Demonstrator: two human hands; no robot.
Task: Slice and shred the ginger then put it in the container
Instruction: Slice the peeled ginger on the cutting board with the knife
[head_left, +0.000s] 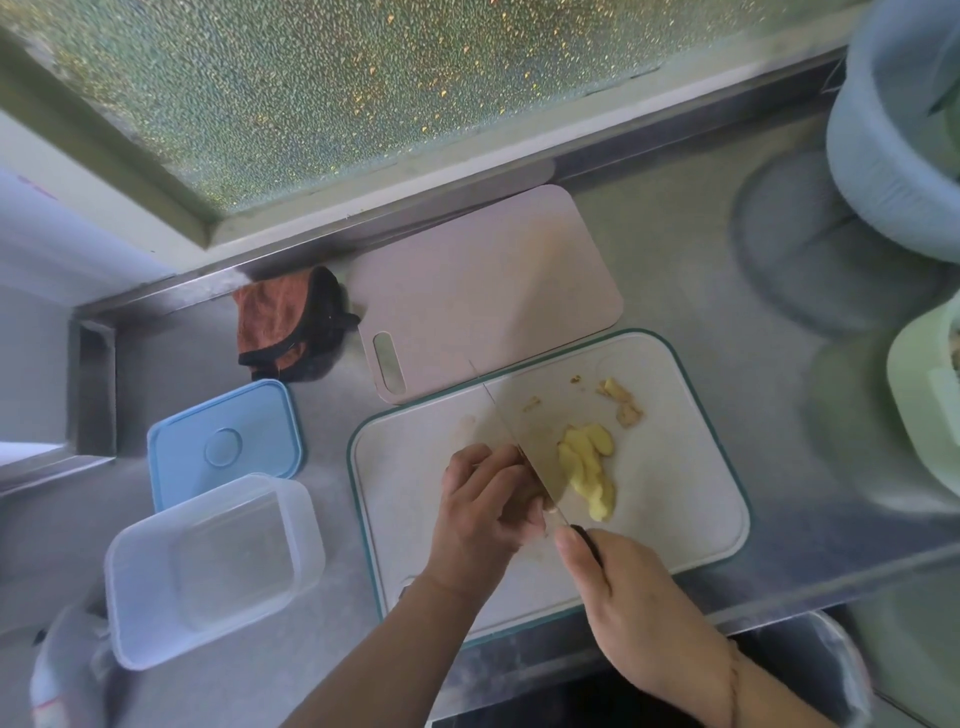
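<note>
Ginger (589, 470) sliced, fanned on board (675, 509) just right of knife (524, 460). Right hand (623, 597) clamped on handle; left hand (488, 512) curled against blade, perhaps pinching a remnant. Risk: nicked fingertips. Container (213, 569) left of board, empty.

A steel worktop (701, 249) runs beneath a frosted, pebbled window (363, 78) along its far edge; soft greenish daylight falls through the glass.
</note>
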